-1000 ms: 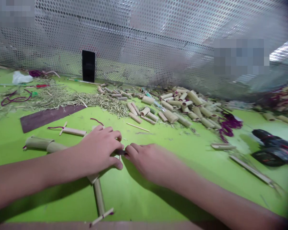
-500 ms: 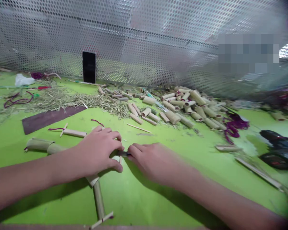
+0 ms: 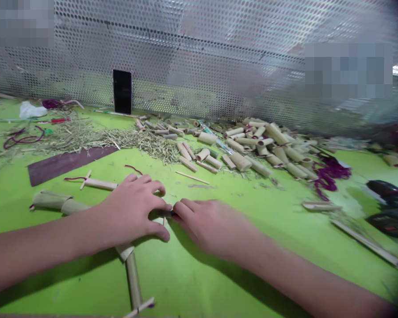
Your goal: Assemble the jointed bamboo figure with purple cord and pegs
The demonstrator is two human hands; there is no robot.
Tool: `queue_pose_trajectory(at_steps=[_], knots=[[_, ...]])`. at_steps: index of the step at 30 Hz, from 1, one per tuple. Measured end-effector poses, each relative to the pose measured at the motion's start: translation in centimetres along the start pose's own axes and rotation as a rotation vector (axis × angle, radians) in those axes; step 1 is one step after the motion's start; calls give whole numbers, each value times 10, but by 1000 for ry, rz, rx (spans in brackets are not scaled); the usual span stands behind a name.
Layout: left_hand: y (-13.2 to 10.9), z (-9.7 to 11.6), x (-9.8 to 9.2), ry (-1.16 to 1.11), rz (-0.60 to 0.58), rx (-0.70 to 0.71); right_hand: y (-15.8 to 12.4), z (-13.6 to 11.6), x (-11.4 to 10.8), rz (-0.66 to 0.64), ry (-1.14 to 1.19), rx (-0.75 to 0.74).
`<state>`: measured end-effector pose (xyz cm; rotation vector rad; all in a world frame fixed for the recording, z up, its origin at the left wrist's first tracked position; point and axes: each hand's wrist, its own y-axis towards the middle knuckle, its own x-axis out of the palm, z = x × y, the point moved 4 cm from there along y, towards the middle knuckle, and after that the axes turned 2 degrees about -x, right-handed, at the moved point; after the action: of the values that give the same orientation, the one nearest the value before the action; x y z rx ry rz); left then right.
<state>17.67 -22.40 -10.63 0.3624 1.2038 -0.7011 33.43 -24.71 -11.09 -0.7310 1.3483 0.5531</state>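
My left hand [image 3: 132, 210] lies spread over a bamboo piece, which it mostly hides, on the green table [image 3: 179, 282]. My right hand [image 3: 207, 227] comes in from the right, its fingertips against a small dark strip [image 3: 164, 213] between both hands. The strip's exact kind cannot be told. Below my left hand, a bamboo stick [image 3: 133, 278] runs toward me and ends in a thin crosspiece [image 3: 139, 307]. To the left lie a bamboo tube [image 3: 49, 200] and a short bamboo rod with a crosspiece [image 3: 99, 184].
A heap of cut bamboo tubes [image 3: 252, 148] and dry shavings [image 3: 86, 137] lie beyond my hands. Nearby are a dark board [image 3: 69, 165], purple cord [image 3: 330, 172] and a black tool [image 3: 389, 212]. An upright phone [image 3: 122, 91] stands against perforated metal sheeting [image 3: 199, 48].
My hands stay close together around the dark strip, with little visible movement. The whole scene has shifted slightly right in view, so the black tool sits nearer the right edge.
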Motion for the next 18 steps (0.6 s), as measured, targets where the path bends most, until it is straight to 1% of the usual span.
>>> queue_pose_trajectory(at_steps=[18], knots=[[1,-1,0,-22,18,10,0,-2,-4,-31,-25,13]])
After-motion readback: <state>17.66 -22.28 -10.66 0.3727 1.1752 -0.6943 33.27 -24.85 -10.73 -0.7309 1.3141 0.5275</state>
